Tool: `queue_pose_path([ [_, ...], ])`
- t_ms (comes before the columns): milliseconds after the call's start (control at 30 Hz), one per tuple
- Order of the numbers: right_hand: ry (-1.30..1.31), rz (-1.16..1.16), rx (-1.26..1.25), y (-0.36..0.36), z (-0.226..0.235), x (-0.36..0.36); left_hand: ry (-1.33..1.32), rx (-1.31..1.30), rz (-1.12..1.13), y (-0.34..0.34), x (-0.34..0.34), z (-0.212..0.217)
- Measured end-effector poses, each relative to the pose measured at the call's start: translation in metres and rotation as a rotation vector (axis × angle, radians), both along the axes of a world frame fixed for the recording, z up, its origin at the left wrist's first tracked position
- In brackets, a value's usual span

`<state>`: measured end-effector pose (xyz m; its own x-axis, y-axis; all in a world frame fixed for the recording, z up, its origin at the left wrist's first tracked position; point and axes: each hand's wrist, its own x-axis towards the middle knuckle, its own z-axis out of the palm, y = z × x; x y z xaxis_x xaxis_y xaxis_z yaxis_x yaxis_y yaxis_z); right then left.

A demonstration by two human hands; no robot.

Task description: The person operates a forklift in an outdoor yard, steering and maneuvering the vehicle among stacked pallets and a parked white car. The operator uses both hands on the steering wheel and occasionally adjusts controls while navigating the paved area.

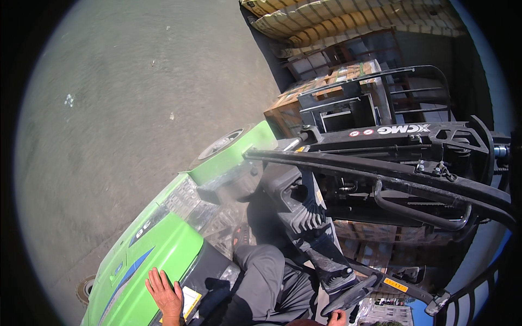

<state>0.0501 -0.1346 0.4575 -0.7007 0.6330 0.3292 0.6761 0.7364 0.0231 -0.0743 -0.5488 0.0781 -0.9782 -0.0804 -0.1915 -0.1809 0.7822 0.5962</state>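
My left hand (165, 296) lies on the green body panel (157, 255) of a forklift, fingers stretched out and nothing in them. At the lower edge, my right hand (337, 318) closes on the rim of a black steering wheel (356, 295); only part of that hand shows. My legs in grey trousers (261, 271) are between the two hands. Beside the steering wheel rises a dusty black column with a ribbed boot (309, 219).
The forklift's black mast (348, 141) reaches across the right. Beyond it, wooden crates (321, 87) stand under a striped yellow cover (353, 22). A front wheel (220, 144) sits beside the green fender. Grey paved ground (136, 108) stretches along the left.
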Motion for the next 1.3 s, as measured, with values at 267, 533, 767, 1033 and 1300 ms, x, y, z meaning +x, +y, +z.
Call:
queue_pose_path([
  [267,0.005,-0.006,0.019,-0.007,0.002,-0.007,0.005,-0.011,-0.014,-0.001,0.001,0.001],
  [533,0.029,-0.007,0.014,-0.007,-0.002,-0.004,0.044,-0.038,-0.023,-0.002,0.001,0.001],
  [767,0.056,0.013,0.008,-0.008,-0.005,0.001,0.057,-0.069,-0.031,-0.002,0.003,0.0],
  [1033,0.108,0.038,0.006,-0.018,-0.009,0.005,0.104,-0.105,-0.051,-0.003,0.002,-0.004],
  [1300,0.176,0.107,0.003,-0.033,-0.007,0.001,0.128,-0.143,-0.055,-0.004,0.001,-0.004],
])
